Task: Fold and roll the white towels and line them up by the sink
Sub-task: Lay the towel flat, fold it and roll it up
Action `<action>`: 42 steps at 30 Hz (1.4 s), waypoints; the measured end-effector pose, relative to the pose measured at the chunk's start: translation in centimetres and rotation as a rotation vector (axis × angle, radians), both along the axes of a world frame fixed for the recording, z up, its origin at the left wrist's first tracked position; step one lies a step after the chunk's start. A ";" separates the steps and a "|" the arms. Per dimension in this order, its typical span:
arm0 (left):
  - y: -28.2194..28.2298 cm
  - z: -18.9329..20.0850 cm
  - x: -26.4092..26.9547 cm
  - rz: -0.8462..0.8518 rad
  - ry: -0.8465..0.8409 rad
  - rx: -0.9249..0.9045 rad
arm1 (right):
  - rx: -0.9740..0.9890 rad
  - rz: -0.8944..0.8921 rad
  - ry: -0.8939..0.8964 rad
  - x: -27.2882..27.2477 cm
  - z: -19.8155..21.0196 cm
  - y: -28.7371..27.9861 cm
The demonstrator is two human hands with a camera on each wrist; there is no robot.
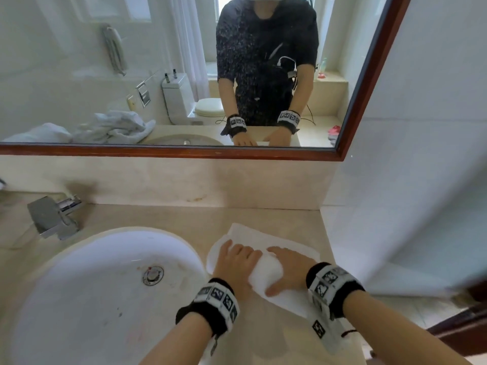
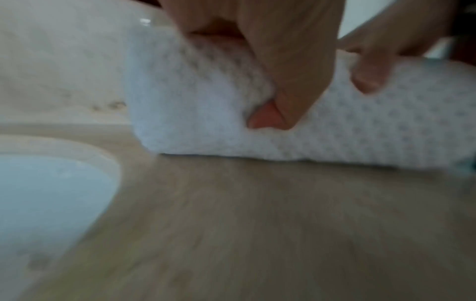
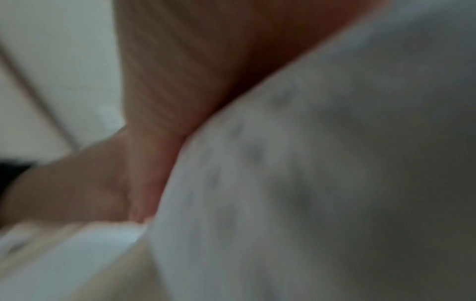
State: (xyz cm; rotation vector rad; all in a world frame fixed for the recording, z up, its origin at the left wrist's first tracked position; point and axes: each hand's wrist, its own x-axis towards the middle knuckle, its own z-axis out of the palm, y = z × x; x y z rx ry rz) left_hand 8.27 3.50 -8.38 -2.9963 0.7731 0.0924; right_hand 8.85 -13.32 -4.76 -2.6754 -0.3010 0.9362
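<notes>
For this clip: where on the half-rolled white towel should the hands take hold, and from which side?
Probably on the rolled part of the white towel, from the near side, one hand toward each end. The roll lies crosswise on the countertop; its flat tail runs away toward the wall. The left hand and right hand already grip it so.

text: you will find nothing readable | wristbands [image 1: 218, 299]: black-and-white square marker patterns only, no letters or digits | bottles in mirror [image 1: 170, 75]: labels too small to read | wrist views: too blurred for any text
</notes>
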 end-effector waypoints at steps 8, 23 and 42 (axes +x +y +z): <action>-2.0 2.6 2.9 0.179 0.138 -0.010 | -0.211 0.005 -0.406 -0.8 -2.5 -0.5; -5.9 -1.7 -2.0 0.897 0.660 -1.392 | 1.046 -1.035 0.351 -1.0 -7.4 -1.7; 9.1 6.0 -9.1 0.812 0.300 -1.625 | 1.268 -0.887 0.195 -4.9 -0.2 14.8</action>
